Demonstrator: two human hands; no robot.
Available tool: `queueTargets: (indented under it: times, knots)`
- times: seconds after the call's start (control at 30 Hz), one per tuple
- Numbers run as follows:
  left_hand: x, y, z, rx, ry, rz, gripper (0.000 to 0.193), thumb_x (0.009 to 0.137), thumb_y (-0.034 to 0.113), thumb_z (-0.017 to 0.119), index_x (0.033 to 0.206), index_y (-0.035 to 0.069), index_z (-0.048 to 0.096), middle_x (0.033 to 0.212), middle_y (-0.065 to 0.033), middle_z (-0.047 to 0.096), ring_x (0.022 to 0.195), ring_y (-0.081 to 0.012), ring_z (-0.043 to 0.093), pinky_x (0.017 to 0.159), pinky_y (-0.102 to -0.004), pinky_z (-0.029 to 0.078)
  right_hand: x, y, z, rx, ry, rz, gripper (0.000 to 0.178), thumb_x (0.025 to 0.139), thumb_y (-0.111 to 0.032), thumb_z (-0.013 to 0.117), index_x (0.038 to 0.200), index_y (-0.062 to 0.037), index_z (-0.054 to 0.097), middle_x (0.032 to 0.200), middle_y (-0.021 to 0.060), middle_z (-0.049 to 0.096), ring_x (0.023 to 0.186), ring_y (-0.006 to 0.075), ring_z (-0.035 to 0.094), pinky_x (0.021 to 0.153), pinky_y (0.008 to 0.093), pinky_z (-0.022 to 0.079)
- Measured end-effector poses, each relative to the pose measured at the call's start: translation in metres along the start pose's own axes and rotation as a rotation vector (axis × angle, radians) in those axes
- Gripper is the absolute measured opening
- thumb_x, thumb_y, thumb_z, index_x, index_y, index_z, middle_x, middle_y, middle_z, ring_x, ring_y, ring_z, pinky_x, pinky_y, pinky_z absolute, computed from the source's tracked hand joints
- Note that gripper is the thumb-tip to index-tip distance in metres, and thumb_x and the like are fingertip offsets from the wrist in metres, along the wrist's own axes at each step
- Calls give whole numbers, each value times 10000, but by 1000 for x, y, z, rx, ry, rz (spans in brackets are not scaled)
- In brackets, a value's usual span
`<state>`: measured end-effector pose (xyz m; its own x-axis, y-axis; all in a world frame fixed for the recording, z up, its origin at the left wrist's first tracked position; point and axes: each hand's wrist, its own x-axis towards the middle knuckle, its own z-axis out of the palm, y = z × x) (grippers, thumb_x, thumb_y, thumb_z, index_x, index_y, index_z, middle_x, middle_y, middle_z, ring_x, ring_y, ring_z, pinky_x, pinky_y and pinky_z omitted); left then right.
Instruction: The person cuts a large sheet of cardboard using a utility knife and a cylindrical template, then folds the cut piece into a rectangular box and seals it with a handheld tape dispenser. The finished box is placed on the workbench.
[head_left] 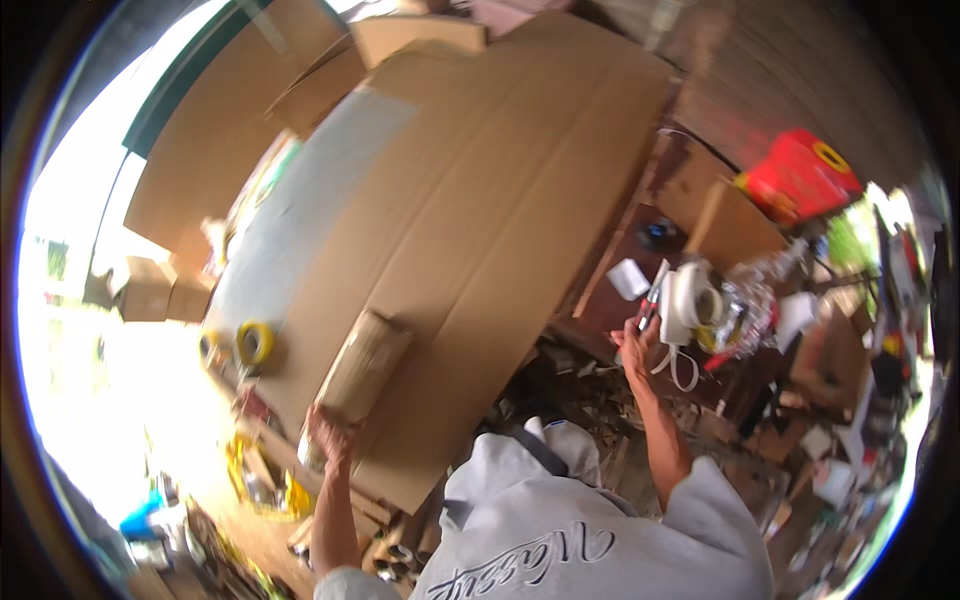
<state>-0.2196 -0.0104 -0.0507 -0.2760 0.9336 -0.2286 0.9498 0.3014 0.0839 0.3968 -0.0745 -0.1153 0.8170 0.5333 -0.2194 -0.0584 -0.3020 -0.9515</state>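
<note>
A long, narrow cardboard package (368,362) lies on a large flat cardboard sheet that covers the work surface (500,190). My left hand (333,437) grips its near end, fingers curled over the edge. Off to the right, my right hand (637,345) is closed around a slim hand tool (651,298) with a red and black handle; blur hides its exact kind. Just beyond that hand stand white rolls (693,300) on a dark red side table. A thin white strap loop (680,370) hangs beside them.
Yellow tape rolls (254,343) sit at the sheet's left edge. Cardboard boxes (150,290) stand at the far left. A red bag (803,180) lies at the far right, near clear plastic wrap (748,312). A yellow bag (268,480) and scraps cover the floor.
</note>
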Motion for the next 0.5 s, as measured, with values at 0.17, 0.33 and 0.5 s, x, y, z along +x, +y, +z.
queueTargets:
  times: [0.17,0.33,0.5]
  knots:
    - [-12,-38,21,-49,227,93,1169,518,393,977,1455,111,337,1465,-191,398,1393,-405,345,1135,-602,250,-68,-40,60,75,-586,381,379,1042,-436,571,957,-67,567,706,54,594,443,146,542,407,292,441]
    - [-16,-30,23,-92,264,116,1172,517,358,979,1459,127,322,1476,-186,380,1409,-396,323,1132,-620,218,-105,-58,123,136,-852,380,509,1022,-539,573,895,-51,642,618,16,540,450,109,527,382,276,445]
    - [-16,-27,20,-81,249,98,1187,504,381,985,1464,127,333,1486,-163,374,1424,-383,315,1134,-643,212,-119,-70,171,29,-1105,248,500,1053,-491,539,781,-72,570,559,8,502,415,102,502,359,269,427]
